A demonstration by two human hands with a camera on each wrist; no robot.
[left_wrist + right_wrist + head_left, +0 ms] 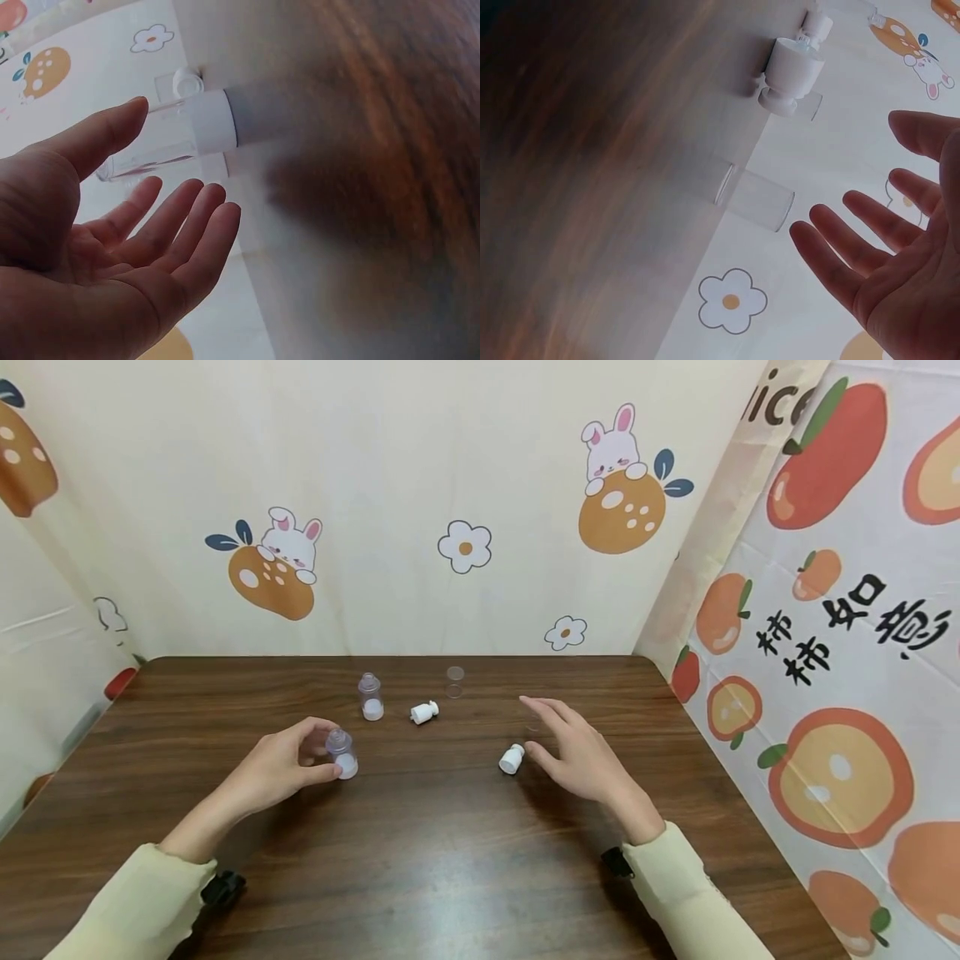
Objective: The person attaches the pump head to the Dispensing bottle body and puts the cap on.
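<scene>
A small clear bottle with a white base (345, 765) stands upright at the left hand (281, 766). That hand's thumb and fingers are spread to either side of it, and the left wrist view shows the thumb overlapping the bottle (212, 126). On the right, the other hand (581, 760) hovers with its fingers extended and nothing held. Left of its thumb lies a white pump top (512, 759), tipped on its side. Near those fingertips stands a clear open-ended cylinder, likely a cover (756, 197), partly hidden by the hand in the head view.
Farther back stands a second clear bottle (371, 700), with another white pump top (424, 712) lying beside it. A second clear cylinder (454, 682) stands near the back edge of the brown wooden table (420, 860). Printed cloth (382, 485) rises behind the table.
</scene>
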